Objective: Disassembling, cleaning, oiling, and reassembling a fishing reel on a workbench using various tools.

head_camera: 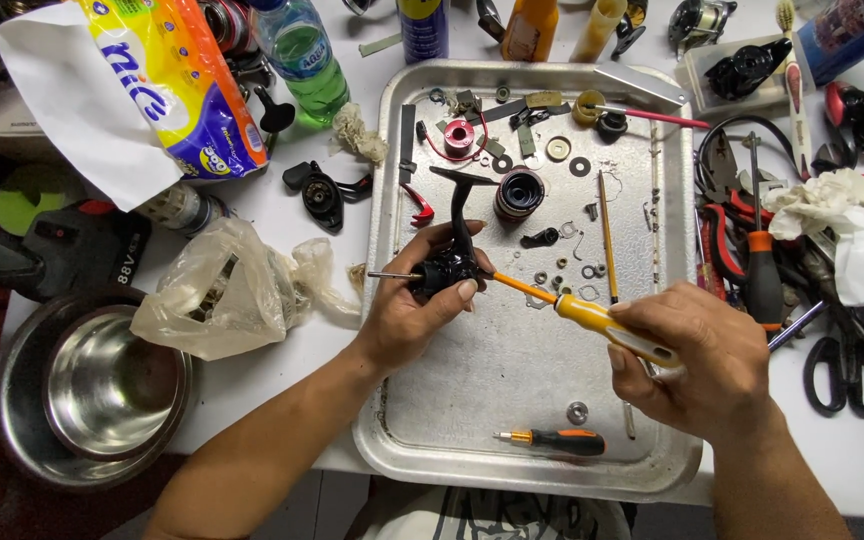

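Holding small parts, metal tray point(399, 420); left hand point(407, 305) fingers wrapped around black reel body point(447, 268), right hand point(697, 360) clenched on yellow screwdriver point(592, 318).

A cluttered repair workbench.
Small parts fill a metal tray point(392, 440) at six o'clock; pliers point(717, 215) and scissors point(842, 370) lie at three o'clock.

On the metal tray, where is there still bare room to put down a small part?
The tray is bare in its lower left, between the left hand, the small black-and-orange screwdriver and the tray's left rim. A narrower patch lies between that screwdriver and the right hand. The upper half is crowded with washers, screws and the dark spool.
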